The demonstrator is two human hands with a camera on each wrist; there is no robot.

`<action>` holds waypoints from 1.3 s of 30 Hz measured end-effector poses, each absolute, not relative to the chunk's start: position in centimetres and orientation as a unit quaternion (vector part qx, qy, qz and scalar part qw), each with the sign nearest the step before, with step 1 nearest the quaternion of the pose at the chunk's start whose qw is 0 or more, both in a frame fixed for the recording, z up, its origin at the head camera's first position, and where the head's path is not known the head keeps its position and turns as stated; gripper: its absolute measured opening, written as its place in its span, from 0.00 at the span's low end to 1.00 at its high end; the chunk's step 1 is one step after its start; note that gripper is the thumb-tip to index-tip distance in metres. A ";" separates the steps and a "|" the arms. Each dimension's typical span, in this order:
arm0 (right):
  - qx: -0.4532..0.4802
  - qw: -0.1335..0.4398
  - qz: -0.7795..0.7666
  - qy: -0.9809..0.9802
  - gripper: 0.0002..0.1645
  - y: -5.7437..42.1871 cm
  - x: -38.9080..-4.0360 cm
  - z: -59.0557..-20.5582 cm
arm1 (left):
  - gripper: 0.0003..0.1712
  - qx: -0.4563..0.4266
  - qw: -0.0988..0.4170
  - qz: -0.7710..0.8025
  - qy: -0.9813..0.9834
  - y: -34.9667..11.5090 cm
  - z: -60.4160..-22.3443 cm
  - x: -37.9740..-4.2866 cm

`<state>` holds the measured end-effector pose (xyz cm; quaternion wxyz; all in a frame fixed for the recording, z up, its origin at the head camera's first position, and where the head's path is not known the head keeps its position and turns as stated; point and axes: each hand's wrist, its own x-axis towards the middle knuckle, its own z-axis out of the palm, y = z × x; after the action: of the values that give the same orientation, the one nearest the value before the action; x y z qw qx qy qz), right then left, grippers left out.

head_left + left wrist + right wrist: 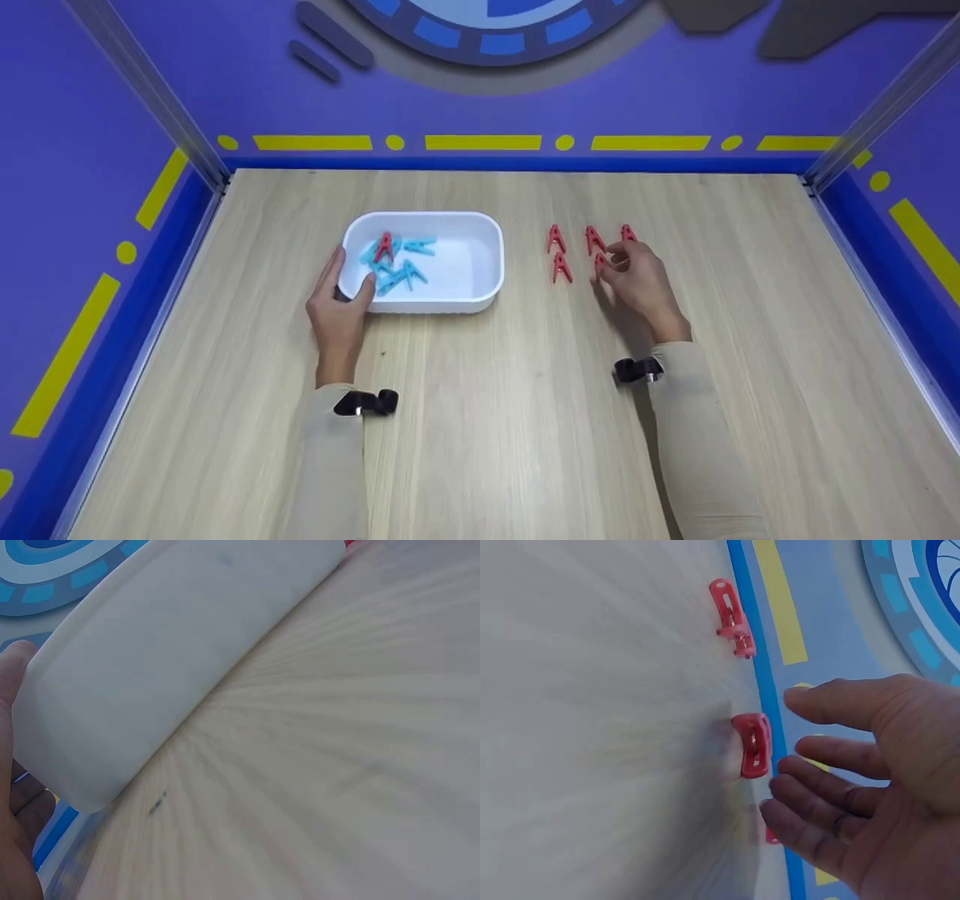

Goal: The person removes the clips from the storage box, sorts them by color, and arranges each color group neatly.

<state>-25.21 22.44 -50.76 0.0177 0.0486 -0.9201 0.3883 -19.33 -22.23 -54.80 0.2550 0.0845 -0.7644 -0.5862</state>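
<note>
My left hand (337, 319) holds the near left corner of a white plastic tub (484, 292); the thumb lies at its rim and the fingers run along the outer left wall. Inside the tub are several light blue clothespins (411, 274) and a red clothespin (384, 246) on top of them. On the right, my right hand (641, 281) hovers over a red clothespin (600, 262) in the near row. In the right wrist view its thumb and fingers stand apart, close to a red clothespin (754, 746), with nothing seen between them.
Other red clothespins stand in two rows: one at the near left (562, 268), and a far left one (555, 238), a far middle one (595, 240) and a far right one (628, 232). Blue panels (480, 120) wall the wooden table (480, 420) at back and sides.
</note>
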 end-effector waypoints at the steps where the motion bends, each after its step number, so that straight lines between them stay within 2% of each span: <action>1: 0.057 0.029 0.392 -0.918 0.23 22.3 -25.2 -50.7 | 0.39 0.081 0.258 -0.585 -0.765 -22.3 -55.1 -19.4; 12: 0.157 0.077 0.456 -0.873 0.23 18.3 -24.6 -49.5 | 0.40 0.073 0.267 -0.577 -0.769 -22.2 -55.4 -19.6; 22: 0.227 0.073 0.454 -0.858 0.25 13.4 -24.8 -47.9 | 0.40 0.089 0.254 -0.572 -0.775 -22.1 -55.4 -19.6; 29: 0.275 0.049 0.469 -0.838 0.24 10.1 -25.2 -47.9 | 0.41 0.085 0.262 -0.571 -0.773 -22.2 -55.3 -19.7; 39: 0.292 0.071 0.427 -0.853 0.21 6.1 -25.4 -48.0 | 0.40 0.086 0.266 -0.574 -0.769 -22.6 -55.4 -19.7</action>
<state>-25.45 6.08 -47.99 0.0712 0.2924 -0.8526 0.4271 -19.67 -22.60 -55.44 0.2660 0.0860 -0.7693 -0.5745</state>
